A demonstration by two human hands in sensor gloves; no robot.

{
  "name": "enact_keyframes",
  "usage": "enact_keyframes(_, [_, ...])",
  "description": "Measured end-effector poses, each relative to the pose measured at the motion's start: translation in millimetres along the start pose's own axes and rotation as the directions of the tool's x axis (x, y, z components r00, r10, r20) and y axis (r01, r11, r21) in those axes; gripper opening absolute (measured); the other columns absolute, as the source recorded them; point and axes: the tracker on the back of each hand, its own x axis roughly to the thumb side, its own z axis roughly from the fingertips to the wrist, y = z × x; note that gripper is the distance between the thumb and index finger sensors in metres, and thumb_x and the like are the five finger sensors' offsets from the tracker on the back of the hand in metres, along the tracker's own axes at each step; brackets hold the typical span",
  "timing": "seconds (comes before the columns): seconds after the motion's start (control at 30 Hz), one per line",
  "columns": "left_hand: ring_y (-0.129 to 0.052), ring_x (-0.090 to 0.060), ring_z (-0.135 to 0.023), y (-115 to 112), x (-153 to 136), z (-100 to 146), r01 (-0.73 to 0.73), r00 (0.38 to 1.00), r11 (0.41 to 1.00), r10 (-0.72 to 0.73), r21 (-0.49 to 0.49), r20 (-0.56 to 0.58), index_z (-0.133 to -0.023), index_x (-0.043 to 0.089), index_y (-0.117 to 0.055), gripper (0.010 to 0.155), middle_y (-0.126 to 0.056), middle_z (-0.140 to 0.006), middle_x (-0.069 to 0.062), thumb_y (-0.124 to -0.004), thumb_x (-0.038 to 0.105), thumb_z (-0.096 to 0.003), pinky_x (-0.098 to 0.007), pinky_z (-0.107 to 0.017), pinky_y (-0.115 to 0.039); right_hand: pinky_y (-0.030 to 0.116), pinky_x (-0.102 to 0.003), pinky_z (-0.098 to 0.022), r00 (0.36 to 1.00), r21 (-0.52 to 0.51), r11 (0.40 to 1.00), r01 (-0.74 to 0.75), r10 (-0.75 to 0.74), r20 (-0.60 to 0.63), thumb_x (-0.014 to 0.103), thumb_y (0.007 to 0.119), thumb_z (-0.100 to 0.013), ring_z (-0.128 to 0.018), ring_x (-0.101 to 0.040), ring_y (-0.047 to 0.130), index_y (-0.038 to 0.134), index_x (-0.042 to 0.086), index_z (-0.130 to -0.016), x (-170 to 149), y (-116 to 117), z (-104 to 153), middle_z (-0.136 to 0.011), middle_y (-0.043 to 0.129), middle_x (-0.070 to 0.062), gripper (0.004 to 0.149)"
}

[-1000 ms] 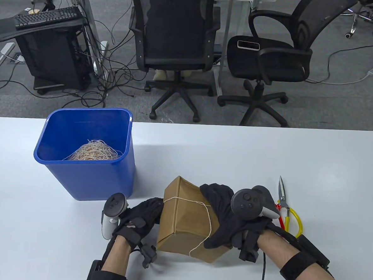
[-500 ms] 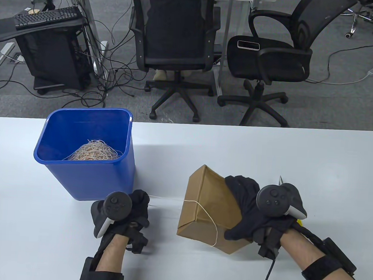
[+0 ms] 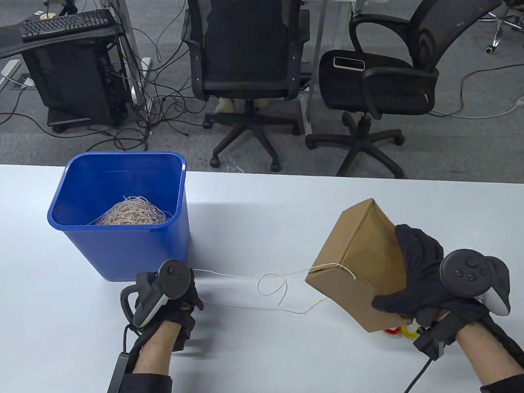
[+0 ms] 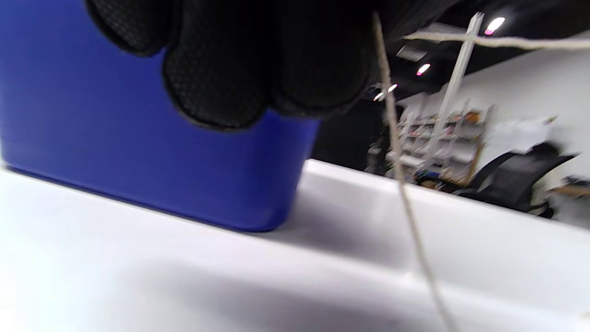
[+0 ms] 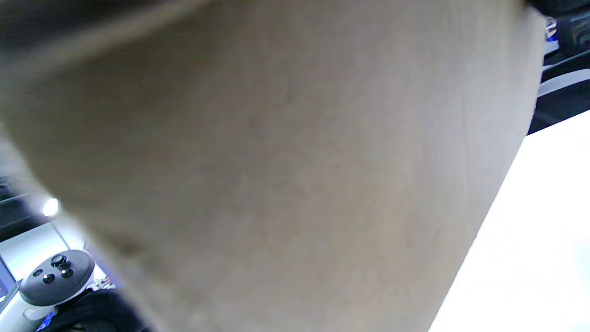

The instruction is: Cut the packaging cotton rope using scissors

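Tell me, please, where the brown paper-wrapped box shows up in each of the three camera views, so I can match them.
Table view: the brown box is right of centre, tilted, gripped by the right hand.
Left wrist view: not in it; only the blue bin and the rope show.
Right wrist view: the box fills most of the frame, blurred.
Shared landmark: the white table, also bottom right in the right wrist view.

Bin (image 3: 122, 223) at table's (image 3: 262, 196) left, box (image 3: 360, 264) at right, rope (image 3: 274, 290) between them.
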Motion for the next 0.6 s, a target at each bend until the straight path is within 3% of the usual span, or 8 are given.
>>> enact_keyframes(0.1, [-0.1, -0.04, -0.055, -2.3, -7.2, -1.6, 0.021, 0.999, 0.999, -0.022, -0.048, -0.025, -0.08, 0.003, -0.082, 0.041, -0.098, -0.061, -0.013, -0.071, 0.033, -0.0543, -0.065, -0.054, -0.069, 0.048, -0.091, -0.051, 1.0, -0.019, 1.0, -0.007, 0.007, -0.011, 0.065, 0.103, -0.024, -0.095, -0.066, 0.022, 0.021, 0.007, -0.11, -6.2, -7.9, 5.9, -0.109, 0.021, -0.04, 0.132])
enact_keyframes(0.17, [-0.099, -0.04, -0.056, -2.5, -1.0, -1.2, -0.029, 0.999, 0.998, 0.031, -0.053, 0.038, -0.081, 0.004, -0.082, 0.041, -0.097, -0.062, -0.013, -0.071, 0.034, -0.0545, -0.066, -0.055, -0.068, 0.047, -0.091, -0.051, 1.0, -0.023, 1.0, 0.004, -0.005, -0.014, 0.065, 0.103, -0.024, -0.095, -0.066, 0.022, 0.021, 0.007, -0.11, -8.9, -10.1, 8.7, -0.11, 0.021, -0.04, 0.132])
enact_keyframes(0.3, [-0.097, -0.042, -0.061, -0.3, 45.4, 3.2, -0.087, 0.955, 0.992, 0.11, -0.095, 0.275, -0.083, 0.006, -0.082, 0.041, -0.097, -0.066, -0.013, -0.071, 0.035, -0.055, -0.067, -0.057, -0.066, 0.049, -0.091, -0.05, 1.0, -0.015, 1.0, 0.014, -0.013, 0.01, 0.066, 0.102, -0.024, -0.094, -0.066, 0.022, 0.021, 0.007, -0.11, -8.3, -3.5, 8.1, -0.109, 0.021, -0.041, 0.132])
enact_keyframes(0.4, [-0.094, -0.044, -0.068, -3.3, 84.7, 3.6, -0.088, 0.894, 0.978, 0.162, -0.19, 0.418, -0.086, 0.007, -0.082, 0.042, -0.095, -0.071, -0.016, -0.072, 0.035, -0.055, -0.068, -0.059, -0.063, 0.049, -0.091, -0.05, 1.0, -0.002, 1.0, 0.009, -0.009, 0.028, 0.067, 0.102, -0.025, -0.094, -0.067, 0.023, 0.021, 0.006, -0.11, -4.7, 5.1, 6.8, -0.109, 0.021, -0.041, 0.132])
enact_keyframes(0.47, [-0.088, -0.047, -0.077, -7.8, 103.0, 0.5, -0.056, 0.881, 0.96, 0.177, -0.274, 0.439, -0.094, 0.007, -0.077, 0.05, -0.09, -0.081, -0.019, -0.074, 0.038, -0.0547, -0.07, -0.062, -0.059, 0.05, -0.091, -0.049, 0.999, -0.004, 1.0, -0.002, 0.002, 0.039, 0.067, 0.101, -0.025, -0.093, -0.067, 0.023, 0.021, 0.006, -0.11, -2.7, 9.5, 6.1, -0.109, 0.021, -0.041, 0.132])
enact_keyframes(0.6, [-0.071, -0.056, -0.089, -17.7, 122.9, -5.8, 0.061, 0.908, 0.904, 0.126, -0.424, 0.4, -0.105, 0.002, -0.06, 0.079, -0.074, -0.096, -0.027, -0.076, 0.058, -0.0515, -0.072, -0.064, -0.052, 0.05, -0.091, -0.049, 0.998, 0.009, 1.0, 0.022, -0.023, 0.052, 0.068, 0.101, -0.026, -0.093, -0.067, 0.023, 0.021, 0.005, -0.109, -1.4, 14.8, 5.4, -0.108, 0.021, -0.042, 0.131])
